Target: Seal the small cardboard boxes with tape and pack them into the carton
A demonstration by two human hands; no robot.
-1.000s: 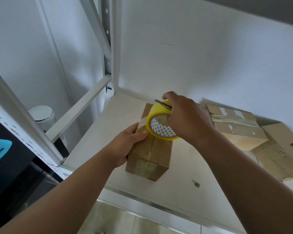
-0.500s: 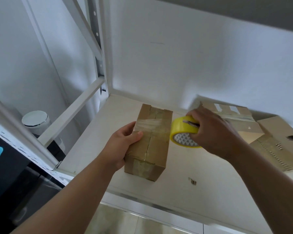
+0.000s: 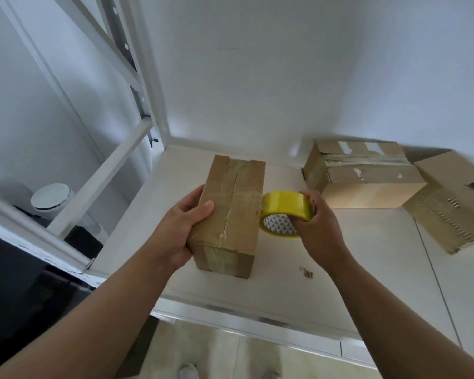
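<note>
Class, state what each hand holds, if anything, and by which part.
The left hand grips the box by its left side, thumb on top. The right hand holds the tape roll by its rim.

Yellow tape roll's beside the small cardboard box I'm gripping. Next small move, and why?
Probably set the yellow tape roll down on the white shelf: the small brown cardboard box already shows clear tape along its top seam and near end, the left hand grips it, and the right hand needs freeing.

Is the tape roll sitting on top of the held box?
No: the right hand grips the yellow tape roll beside the box, against its right side, not on top.
</note>
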